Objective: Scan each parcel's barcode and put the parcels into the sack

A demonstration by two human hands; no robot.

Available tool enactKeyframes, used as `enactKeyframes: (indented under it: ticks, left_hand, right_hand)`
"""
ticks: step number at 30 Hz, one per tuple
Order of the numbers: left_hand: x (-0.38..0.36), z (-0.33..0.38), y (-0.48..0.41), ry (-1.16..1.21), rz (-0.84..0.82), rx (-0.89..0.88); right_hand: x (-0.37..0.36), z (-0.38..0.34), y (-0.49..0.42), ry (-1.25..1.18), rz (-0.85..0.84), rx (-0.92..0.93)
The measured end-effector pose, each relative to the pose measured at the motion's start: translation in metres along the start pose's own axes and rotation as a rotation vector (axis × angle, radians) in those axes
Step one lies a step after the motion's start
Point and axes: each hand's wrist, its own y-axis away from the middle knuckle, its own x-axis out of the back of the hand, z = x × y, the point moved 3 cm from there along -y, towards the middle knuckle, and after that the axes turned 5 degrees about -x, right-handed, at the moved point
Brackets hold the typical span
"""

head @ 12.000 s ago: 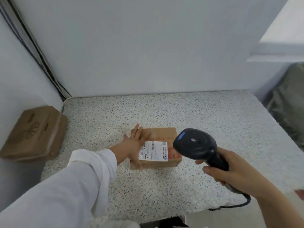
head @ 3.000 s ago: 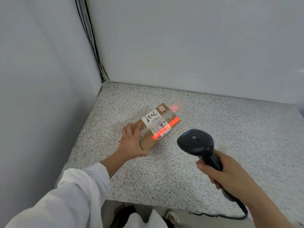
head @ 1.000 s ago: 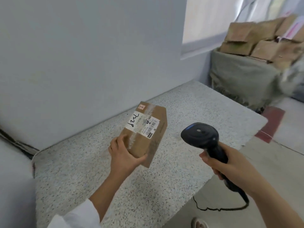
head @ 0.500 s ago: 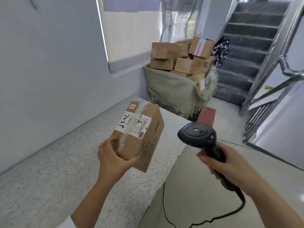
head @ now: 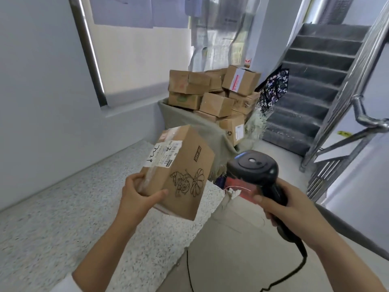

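Far left is the speckled grey stone bench (head: 63,207), and just above its corner the left hand (head: 139,197) has its grip clamped on a small brown cardboard parcel with a white shipping label and a flower doodle (head: 181,171), thumb on the drawn face, fingers round the taped end. It's held one-handed up in the air, so I'd guess it's light. Stiff box, but that glossy tape looks slippery, so pinching the bare cardboard corners seems safer. Behind it sits the grey-green woven sack (head: 206,131), heaped with more cardboard boxes (head: 210,91). On the right, the right hand (head: 294,209) is wrapped tight round the black handheld barcode scanner (head: 254,167).
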Motion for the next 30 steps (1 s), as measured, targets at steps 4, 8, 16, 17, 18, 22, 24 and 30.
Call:
enactKeyframes:
  ticks: [4,8,16,17,18,22,24,30]
  left_hand:
    - [-0.031,0.021,-0.051,0.219,-0.089,0.071]
    - [-0.066,0.036,-0.106,0.298,-0.145,0.115]
    - [-0.126,0.088,-0.233,0.244,-0.252,0.172]
    - [-0.135,0.096,-0.244,0.254,-0.258,0.173]
    - [-0.146,0.103,-0.255,0.268,-0.239,0.192]
    - [-0.179,0.115,-0.294,0.296,-0.225,0.278]
    - [-0.191,0.119,-0.309,0.285,-0.226,0.312]
    - [-0.221,0.145,-0.366,0.234,-0.136,0.372]
  right_hand:
    - [0.020,0.012,-0.050,-0.012,-0.012,0.010]
    - [0.046,0.019,-0.111,-0.016,0.017,0.016]
    - [0.096,0.030,-0.210,-0.091,0.073,0.032]
    - [0.102,0.031,-0.220,-0.094,0.077,0.038]
    - [0.109,0.033,-0.231,-0.083,0.079,0.049]
    - [0.135,0.043,-0.282,-0.067,0.065,0.081]
    - [0.146,0.051,-0.309,-0.081,0.039,0.089]
    - [0.190,0.068,-0.385,-0.060,-0.048,0.129]
